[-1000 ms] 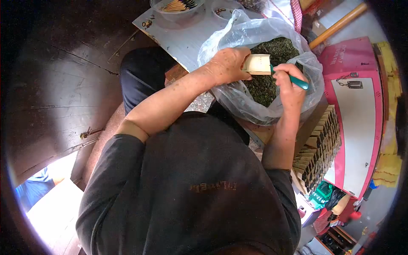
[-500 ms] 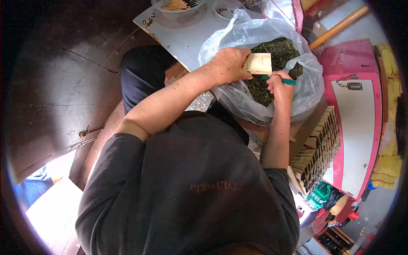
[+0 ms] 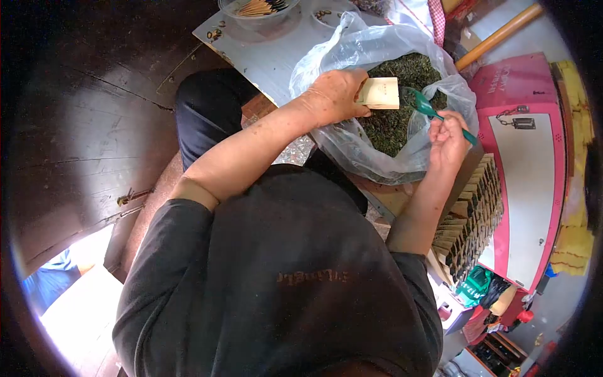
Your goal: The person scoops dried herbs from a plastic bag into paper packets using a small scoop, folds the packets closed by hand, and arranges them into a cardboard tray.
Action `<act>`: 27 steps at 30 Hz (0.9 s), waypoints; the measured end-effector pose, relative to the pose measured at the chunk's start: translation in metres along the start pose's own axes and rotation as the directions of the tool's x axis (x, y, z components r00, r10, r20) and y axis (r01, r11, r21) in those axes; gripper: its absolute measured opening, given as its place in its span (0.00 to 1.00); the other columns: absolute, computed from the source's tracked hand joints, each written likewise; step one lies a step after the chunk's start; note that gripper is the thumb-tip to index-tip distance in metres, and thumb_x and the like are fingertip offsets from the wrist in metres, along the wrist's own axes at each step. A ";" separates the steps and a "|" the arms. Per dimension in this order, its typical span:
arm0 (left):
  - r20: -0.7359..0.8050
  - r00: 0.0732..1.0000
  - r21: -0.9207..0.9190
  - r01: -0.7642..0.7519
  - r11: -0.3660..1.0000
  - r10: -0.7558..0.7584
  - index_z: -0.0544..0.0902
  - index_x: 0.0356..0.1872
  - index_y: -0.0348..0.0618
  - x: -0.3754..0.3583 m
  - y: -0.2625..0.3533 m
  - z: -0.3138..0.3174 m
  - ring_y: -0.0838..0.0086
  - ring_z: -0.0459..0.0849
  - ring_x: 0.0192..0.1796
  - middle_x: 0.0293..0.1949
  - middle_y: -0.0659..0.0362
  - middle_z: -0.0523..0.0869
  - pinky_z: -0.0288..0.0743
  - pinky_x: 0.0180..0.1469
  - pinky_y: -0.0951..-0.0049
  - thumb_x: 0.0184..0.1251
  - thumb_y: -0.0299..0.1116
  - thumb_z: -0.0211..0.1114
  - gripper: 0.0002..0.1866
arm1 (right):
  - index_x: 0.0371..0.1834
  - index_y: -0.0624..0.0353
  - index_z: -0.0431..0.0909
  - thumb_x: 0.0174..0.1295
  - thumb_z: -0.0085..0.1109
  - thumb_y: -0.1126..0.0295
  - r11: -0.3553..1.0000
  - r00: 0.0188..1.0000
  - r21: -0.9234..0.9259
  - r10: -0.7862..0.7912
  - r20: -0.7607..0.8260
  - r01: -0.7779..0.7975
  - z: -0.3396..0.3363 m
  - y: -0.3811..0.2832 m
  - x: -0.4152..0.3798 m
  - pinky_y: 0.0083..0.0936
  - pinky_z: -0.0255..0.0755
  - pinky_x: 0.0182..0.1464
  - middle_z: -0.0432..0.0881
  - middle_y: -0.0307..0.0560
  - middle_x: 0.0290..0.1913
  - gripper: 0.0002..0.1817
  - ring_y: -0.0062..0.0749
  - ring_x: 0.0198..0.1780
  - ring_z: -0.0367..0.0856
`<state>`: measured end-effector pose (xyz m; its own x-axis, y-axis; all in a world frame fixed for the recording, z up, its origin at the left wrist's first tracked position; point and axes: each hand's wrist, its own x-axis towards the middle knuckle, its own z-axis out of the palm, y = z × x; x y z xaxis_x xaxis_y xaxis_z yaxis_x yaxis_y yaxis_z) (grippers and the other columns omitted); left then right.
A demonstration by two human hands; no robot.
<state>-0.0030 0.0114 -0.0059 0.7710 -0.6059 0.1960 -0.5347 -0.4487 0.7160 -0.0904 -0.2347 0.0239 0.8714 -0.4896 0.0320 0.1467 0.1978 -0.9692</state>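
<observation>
Pinched in my left hand [image 3: 336, 97] is a small cream paper packet [image 3: 380, 93], held over the near side of an open clear plastic bag [image 3: 377, 45]. Dark green dried leaf bits [image 3: 392, 131] fill the bag. My right hand [image 3: 449, 135] has its fingers closed round the handle of a green spoon [image 3: 425, 107]. The spoon's bowl is just right of the packet, apart from it, above the leaf bits. Whether the packet holds anything is hidden.
A grey board [image 3: 251, 53] carries a clear tub [image 3: 260, 14] of pointed sticks and small loose brown pieces. Many filled paper packets [image 3: 468, 220] stand in rows at the right, beside a pink and white cabinet [image 3: 527, 182]. A wooden pole [image 3: 499, 38] lies behind the bag.
My right hand has moved right, drawing the spoon away from the packet, so its bowl now shows. My left hand and the packet are almost where they were.
</observation>
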 end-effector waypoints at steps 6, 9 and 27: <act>0.027 1.000 -0.004 -0.001 1.000 0.001 0.76 0.44 0.38 -0.002 0.002 -0.002 0.58 0.83 0.36 0.28 0.54 0.81 0.76 0.40 0.63 0.45 0.39 0.77 0.27 | 0.31 0.66 0.81 0.54 0.53 0.76 0.942 0.989 -0.317 -0.071 0.132 0.110 0.054 -0.003 -0.022 0.15 0.61 0.22 0.78 0.46 0.22 0.07 0.21 0.19 0.70; 0.034 0.999 -0.004 0.011 1.000 -0.011 0.76 0.46 0.39 -0.001 0.001 -0.001 0.58 0.84 0.36 0.28 0.53 0.81 0.76 0.41 0.63 0.45 0.40 0.77 0.28 | 0.31 0.64 0.82 0.56 0.56 0.78 0.738 0.886 -0.506 -0.286 0.366 0.447 0.058 -0.010 -0.026 0.15 0.65 0.25 0.80 0.42 0.24 0.05 0.18 0.23 0.75; -0.016 0.999 -0.431 -0.046 0.901 0.044 0.75 0.55 0.36 0.009 0.003 0.000 0.73 0.82 0.46 0.42 0.55 0.84 0.75 0.51 0.72 0.47 0.31 0.79 0.32 | 0.45 0.59 0.81 0.49 0.54 0.84 0.425 0.823 -0.713 -0.396 0.407 0.558 0.034 0.025 -0.027 0.29 0.75 0.40 0.81 0.50 0.42 0.19 0.38 0.35 0.81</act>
<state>0.0023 0.0042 -0.0016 0.7523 -0.6144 0.2378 -0.3686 -0.0934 0.9249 -0.0945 -0.1872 0.0075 0.8496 -0.1353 0.5097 0.2143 -0.7945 -0.5682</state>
